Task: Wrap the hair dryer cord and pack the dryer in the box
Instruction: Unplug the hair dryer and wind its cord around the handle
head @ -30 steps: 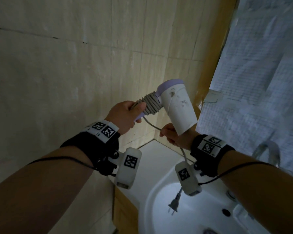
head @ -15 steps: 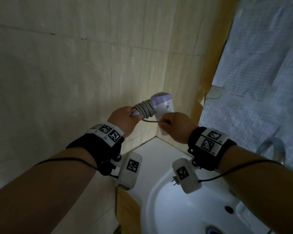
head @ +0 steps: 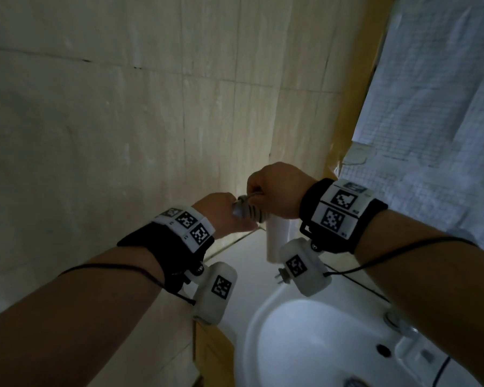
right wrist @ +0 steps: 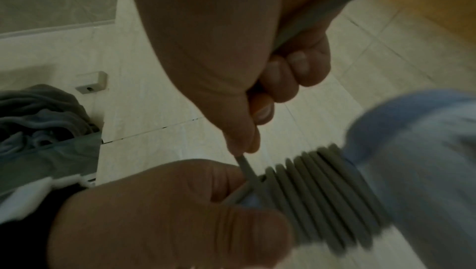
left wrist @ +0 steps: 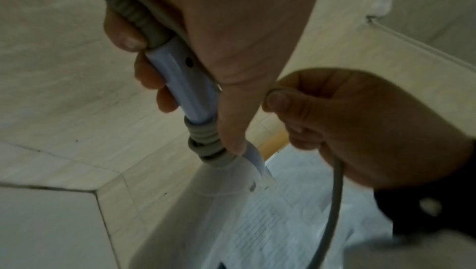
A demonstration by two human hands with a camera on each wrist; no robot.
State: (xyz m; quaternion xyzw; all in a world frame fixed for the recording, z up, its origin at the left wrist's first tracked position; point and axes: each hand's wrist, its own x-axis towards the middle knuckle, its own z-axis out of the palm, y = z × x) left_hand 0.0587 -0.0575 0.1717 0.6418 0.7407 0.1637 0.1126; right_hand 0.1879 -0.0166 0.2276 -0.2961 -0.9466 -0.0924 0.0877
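Observation:
The hair dryer (head: 275, 238) hangs with its white barrel pointing down over the counter corner. My left hand (head: 224, 216) grips its lilac handle (left wrist: 185, 90) near the end. The grey cord is wound in several tight coils (right wrist: 322, 192) round the handle, up against the body. My right hand (head: 274, 188) is just above the coils and pinches the free cord (right wrist: 244, 167) between thumb and fingers, drawn taut onto the handle. The plug (head: 280, 276) dangles beside my right wrist. No box is in view.
A white sink basin (head: 319, 344) lies below my right arm, with a faucet (head: 397, 319) at its right. The tiled wall (head: 123, 135) is close ahead and a pale curtain (head: 430, 107) hangs at right. Grey cloth (right wrist: 38, 114) lies on the floor.
The dryer has swung from barrel up to barrel down. My right hand rose from under the dryer to above the handle with the cord, and the plug lifted out of the sink.

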